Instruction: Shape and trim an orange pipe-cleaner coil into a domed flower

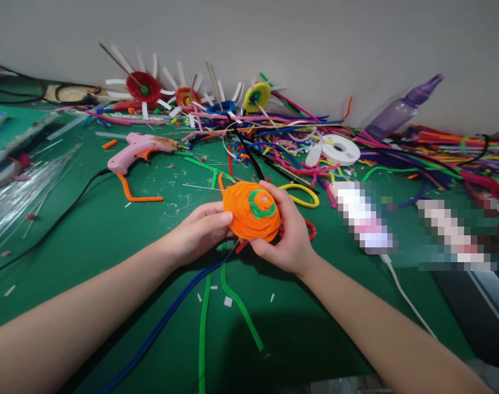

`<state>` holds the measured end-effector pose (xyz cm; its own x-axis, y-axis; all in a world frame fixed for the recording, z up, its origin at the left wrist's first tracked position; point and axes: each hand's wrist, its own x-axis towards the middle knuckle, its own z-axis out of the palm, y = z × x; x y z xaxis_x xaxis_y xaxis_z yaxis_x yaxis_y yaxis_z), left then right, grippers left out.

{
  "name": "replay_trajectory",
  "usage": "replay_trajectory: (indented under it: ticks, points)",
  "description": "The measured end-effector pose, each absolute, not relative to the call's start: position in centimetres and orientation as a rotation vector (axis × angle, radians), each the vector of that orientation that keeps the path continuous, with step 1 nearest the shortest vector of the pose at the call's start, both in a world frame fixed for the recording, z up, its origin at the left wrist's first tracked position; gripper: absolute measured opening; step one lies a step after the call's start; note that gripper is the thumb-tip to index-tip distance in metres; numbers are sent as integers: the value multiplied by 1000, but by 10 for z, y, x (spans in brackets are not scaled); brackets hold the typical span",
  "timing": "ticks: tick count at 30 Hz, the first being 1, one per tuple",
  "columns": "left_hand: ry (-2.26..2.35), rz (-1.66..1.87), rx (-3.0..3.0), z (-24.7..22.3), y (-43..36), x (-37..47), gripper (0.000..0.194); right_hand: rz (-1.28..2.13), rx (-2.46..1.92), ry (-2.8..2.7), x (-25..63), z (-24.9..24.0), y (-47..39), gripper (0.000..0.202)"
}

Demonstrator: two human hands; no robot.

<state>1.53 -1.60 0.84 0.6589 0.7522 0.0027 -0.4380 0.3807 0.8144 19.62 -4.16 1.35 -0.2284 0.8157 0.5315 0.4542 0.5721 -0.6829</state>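
Between my two hands is an orange disc of coiled pipe cleaner with a green ring and an orange centre, raised above the table. My left hand pinches its left edge, thumb on top. My right hand wraps round the right side, fingers at the far rim and thumb at the near one. A thin wire sticks out to the left of the disc. Below the hands lie green pipe cleaners and a long blue pipe cleaner.
A pink glue gun rests at left with its cord trailing. Behind are flower-like pieces with white strips, such as a red disc, piled pipe cleaners, a white spool and a purple bottle. A blurred-out phone lies right.
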Motion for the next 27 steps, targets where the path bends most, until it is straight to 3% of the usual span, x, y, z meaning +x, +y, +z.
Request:
replay_trajectory:
  ticks: [11, 18, 27]
  points:
    - [433, 803, 870, 8, -14, 15, 31, 591, -1044, -1819, 195, 13, -42, 64]
    - [610, 910, 971, 15, -16, 16, 47, 619, -1061, -1803, 194, 13, -40, 65]
    - [635, 956, 882, 16, -14, 14, 37, 636, -1048, -1810, 193, 13, -41, 65]
